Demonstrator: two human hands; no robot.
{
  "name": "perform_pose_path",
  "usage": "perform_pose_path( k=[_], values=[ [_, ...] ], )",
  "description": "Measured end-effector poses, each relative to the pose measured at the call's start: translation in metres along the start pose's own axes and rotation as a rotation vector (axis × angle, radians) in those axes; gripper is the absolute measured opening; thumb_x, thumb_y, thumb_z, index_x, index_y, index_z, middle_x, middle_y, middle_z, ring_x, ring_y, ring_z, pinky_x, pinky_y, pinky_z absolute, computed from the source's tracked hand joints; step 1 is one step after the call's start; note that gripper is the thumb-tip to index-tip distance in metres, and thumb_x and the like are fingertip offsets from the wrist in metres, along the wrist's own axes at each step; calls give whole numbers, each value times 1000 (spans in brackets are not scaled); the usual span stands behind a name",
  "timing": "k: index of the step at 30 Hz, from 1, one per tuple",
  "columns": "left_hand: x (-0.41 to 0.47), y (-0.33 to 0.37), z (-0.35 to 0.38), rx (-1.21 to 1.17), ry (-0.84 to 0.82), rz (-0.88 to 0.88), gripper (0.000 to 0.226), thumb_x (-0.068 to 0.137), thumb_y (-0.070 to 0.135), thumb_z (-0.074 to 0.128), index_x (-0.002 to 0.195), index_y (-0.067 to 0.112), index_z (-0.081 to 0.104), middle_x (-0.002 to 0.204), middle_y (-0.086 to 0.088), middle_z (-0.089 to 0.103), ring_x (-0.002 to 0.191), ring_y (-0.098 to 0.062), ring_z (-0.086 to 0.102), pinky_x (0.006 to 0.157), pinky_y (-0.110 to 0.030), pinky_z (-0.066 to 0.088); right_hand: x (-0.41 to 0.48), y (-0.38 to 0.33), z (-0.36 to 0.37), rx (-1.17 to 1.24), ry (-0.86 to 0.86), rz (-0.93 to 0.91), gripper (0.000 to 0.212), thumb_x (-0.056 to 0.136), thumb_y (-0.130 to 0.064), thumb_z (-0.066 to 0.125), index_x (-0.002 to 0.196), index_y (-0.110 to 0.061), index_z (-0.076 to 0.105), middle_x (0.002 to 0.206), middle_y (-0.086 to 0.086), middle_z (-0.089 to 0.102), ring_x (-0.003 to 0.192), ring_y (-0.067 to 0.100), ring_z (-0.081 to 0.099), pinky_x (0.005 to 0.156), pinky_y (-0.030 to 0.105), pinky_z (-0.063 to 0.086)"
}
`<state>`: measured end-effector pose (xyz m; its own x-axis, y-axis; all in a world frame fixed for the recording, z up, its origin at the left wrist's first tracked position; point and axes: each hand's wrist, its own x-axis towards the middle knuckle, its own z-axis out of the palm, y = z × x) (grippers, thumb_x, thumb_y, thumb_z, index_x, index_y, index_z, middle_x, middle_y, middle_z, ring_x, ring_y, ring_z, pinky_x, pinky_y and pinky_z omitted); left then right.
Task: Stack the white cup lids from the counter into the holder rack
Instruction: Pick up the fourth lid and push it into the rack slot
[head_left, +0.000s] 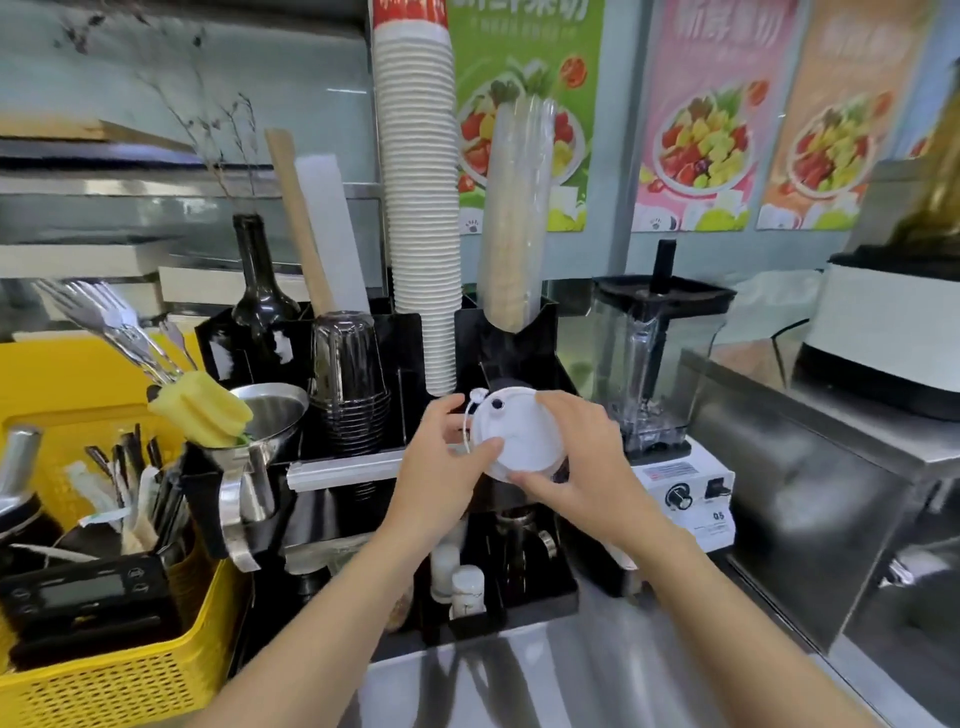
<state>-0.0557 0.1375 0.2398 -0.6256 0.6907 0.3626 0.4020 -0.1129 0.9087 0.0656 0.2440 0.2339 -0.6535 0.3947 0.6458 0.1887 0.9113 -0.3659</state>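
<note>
A white cup lid (519, 436) with a small black hole and a loose plug tab is held tilted in front of the black holder rack (514, 348). My left hand (441, 467) grips its left edge, thumb on the face. My right hand (576, 452) holds its right and lower rim. Both hands are above a low compartment of the rack. Whether more lids sit beneath the top one is hidden by my fingers.
A tall stack of white paper cups (418, 208) and a sleeve of clear cups (514, 218) stand in the rack. A blender (654, 364) sits to the right, a yellow basket (104, 665) with utensils to the left, and steel counter (545, 675) lies in front.
</note>
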Motion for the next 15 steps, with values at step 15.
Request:
perform_pose_path(
  k=[15],
  values=[
    [90, -11, 25, 898, -243, 328, 67, 82, 64, 40, 138, 27, 32, 146, 7, 39, 140, -15, 16, 114, -36, 4, 93, 68, -15, -303, -356, 120, 59, 79, -49, 56, 130, -23, 44, 122, 2, 53, 114, 21, 42, 95, 35, 20]
  ],
)
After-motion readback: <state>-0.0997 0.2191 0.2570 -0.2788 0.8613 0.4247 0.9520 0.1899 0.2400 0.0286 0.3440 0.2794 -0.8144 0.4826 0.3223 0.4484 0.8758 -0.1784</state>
